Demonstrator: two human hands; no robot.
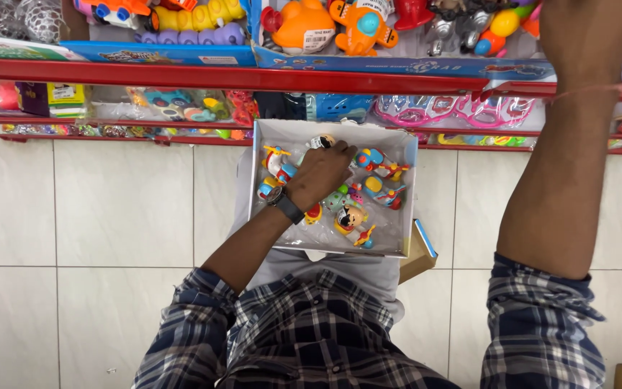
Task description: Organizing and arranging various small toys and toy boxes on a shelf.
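An open white cardboard box [268, 130] rests on my lap and holds several small, colourful plastic toy figures [383, 193]. My left hand [322, 173], with a dark watch on the wrist, reaches into the box. Its fingers curl around a small white and black toy [320, 142] near the box's far edge. My right hand [584, 32] is raised to the upper shelf at the top right. Only its back and wrist show, and the fingers are cut off by the frame. Both arms wear a blue plaid shirt.
Red shelves [217, 75] run across the top, packed with toys: an orange toy [304, 29], a yellow and purple caterpillar toy [196, 21], and pink toy glasses [455, 112] on the lower shelf. A brown cardboard piece [417, 252] lies under the box. Below is a white tiled floor [109, 216].
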